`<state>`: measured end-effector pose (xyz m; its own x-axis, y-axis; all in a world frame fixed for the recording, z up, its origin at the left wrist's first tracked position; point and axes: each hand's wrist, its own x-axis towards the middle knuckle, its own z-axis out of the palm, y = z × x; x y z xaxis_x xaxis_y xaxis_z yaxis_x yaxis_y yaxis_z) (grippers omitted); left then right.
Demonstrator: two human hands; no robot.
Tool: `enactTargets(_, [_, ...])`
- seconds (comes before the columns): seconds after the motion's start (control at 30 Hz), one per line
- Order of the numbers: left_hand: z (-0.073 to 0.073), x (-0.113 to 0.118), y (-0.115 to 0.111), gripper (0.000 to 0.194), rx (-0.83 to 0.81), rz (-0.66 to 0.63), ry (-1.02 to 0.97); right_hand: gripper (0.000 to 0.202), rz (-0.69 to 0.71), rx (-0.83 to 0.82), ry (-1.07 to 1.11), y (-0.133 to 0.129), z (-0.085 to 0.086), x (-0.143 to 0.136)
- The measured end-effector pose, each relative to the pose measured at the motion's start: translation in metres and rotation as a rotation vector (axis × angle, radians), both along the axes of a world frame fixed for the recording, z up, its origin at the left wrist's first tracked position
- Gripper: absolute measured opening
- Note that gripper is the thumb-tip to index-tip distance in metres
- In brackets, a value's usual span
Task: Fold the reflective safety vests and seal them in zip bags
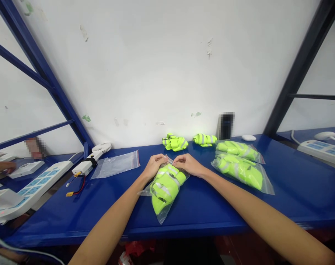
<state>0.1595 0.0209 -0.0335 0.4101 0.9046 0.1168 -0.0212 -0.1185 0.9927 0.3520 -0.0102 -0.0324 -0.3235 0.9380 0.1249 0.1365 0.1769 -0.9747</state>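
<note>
your left hand (155, 164) and right hand (188, 164) each pinch the far mouth of the clear plastic bag holding a folded neon-yellow reflective vest (165, 186), flat mid-front on the blue tabletop (294, 191) for support; two filled bags (240, 165) lie right.

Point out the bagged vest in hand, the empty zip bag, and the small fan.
bagged vest (165, 187), head view, on the yellow fabric inside the bag.
empty zip bag (116, 164), head view, on its clear middle.
small fan (101, 147), head view, on its white grille.
</note>
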Motion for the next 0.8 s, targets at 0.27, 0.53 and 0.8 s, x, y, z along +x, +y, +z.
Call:
enactTargets(0.27, [-0.0009,0.0011,0.0004,0.024,0.036,-0.047,-0.014,0.025,0.092,-0.02,0.041,0.0048,-0.0007,0.0054])
enactTargets(0.53, [-0.0004,0.0026,-0.001,0.03,0.083,0.004,0.041,0.022,0.096,-0.132,0.07,0.0046,-0.0009,0.0036])
enactTargets(0.8, [0.0031,0.0004,-0.0026,0.033,0.176,0.011,0.126,0.016,0.047,-0.134,0.043,-0.0019,0.0044,0.0015])
